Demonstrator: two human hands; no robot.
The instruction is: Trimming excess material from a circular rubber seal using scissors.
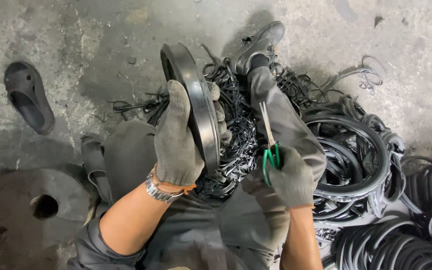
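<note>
Head view: stained concrete floor [101,30], rubber rings [371,165] heaped.

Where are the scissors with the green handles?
The scissors are in the gloved right hand, right of the black rubber ring, over the person's right leg.
</note>
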